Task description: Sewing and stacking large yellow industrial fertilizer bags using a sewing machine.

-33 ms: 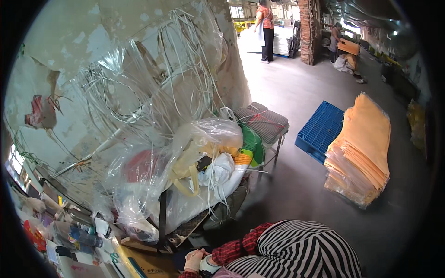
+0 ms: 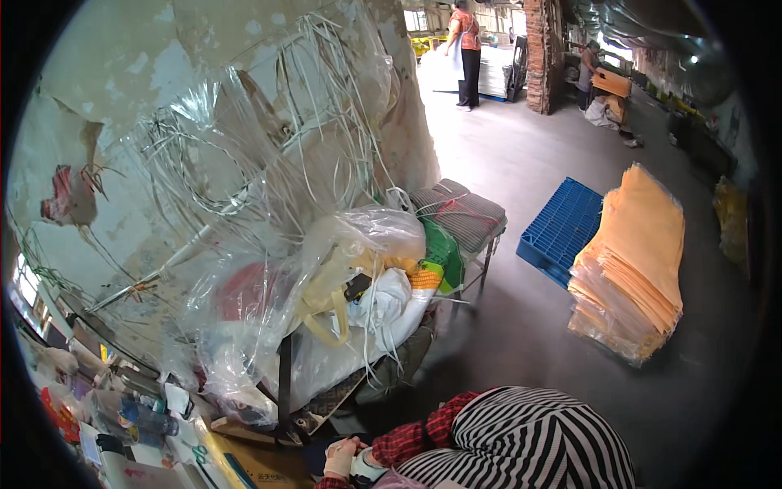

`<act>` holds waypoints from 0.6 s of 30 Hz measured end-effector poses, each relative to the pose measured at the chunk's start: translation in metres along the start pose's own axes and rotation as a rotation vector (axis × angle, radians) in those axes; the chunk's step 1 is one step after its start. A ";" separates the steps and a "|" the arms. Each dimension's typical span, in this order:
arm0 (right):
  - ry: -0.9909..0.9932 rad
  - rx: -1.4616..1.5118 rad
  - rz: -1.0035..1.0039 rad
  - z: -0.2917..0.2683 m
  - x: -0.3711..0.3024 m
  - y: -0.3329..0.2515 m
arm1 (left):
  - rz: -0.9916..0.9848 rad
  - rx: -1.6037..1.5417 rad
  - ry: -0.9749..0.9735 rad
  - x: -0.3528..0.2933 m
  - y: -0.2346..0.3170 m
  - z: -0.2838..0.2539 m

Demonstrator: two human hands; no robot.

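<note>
Near the lower edge, my left hand (image 2: 336, 461) and my right hand (image 2: 359, 463) rest against each other, fingers folded in. Pale, glove-like coverings show on them, and no object can be seen in either. A red plaid sleeve (image 2: 423, 430) runs to the hands from the right, beside black-and-white striped clothing (image 2: 521, 440). Just left of the hands lies a brown cardboard piece (image 2: 281, 466). Beyond them stands a bench heaped with clear plastic sheeting (image 2: 371, 224), a white bundle (image 2: 383, 297) and a yellowish strap (image 2: 340, 322).
Orange sheets (image 2: 639, 236) are stacked by a blue plastic pallet (image 2: 562, 224) on the right. A grey cushion (image 2: 460, 213) tops a stool. White strapping (image 2: 326, 106) hangs on the peeling wall. Green-handled scissors (image 2: 200, 455) lie at lower left. Two people stand far back.
</note>
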State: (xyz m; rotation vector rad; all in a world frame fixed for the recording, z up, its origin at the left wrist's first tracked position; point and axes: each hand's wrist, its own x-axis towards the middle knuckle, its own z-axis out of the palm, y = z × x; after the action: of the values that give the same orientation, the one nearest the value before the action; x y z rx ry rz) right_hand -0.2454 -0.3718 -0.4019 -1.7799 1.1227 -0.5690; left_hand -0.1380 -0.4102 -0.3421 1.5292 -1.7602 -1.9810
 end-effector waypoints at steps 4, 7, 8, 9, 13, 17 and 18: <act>0.031 0.013 0.017 0.006 0.004 0.011 | -0.059 -0.175 0.028 0.014 -0.008 -0.002; 0.046 0.025 0.016 0.041 0.016 0.020 | 0.013 -0.187 0.053 0.024 -0.016 -0.004; 0.050 0.030 0.013 0.042 0.017 0.025 | 0.007 -0.188 0.054 0.026 -0.017 -0.006; 0.014 0.031 0.000 -0.020 -0.063 0.024 | 0.013 -0.203 0.107 0.020 -0.022 -0.016; 0.060 0.055 0.012 0.041 0.007 0.016 | 0.014 -0.219 0.164 0.021 -0.010 -0.005; 0.062 0.050 -0.015 0.030 0.000 0.017 | 0.164 -0.095 0.199 0.023 -0.035 -0.011; 0.065 0.047 -0.023 0.031 0.000 0.017 | 0.167 -0.097 0.204 0.021 -0.033 -0.010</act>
State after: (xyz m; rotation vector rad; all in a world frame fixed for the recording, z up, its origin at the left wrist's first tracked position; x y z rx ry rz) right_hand -0.2299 -0.3599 -0.4313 -1.7465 1.1258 -0.6660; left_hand -0.1242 -0.4187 -0.3789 1.4447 -1.6285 -1.7390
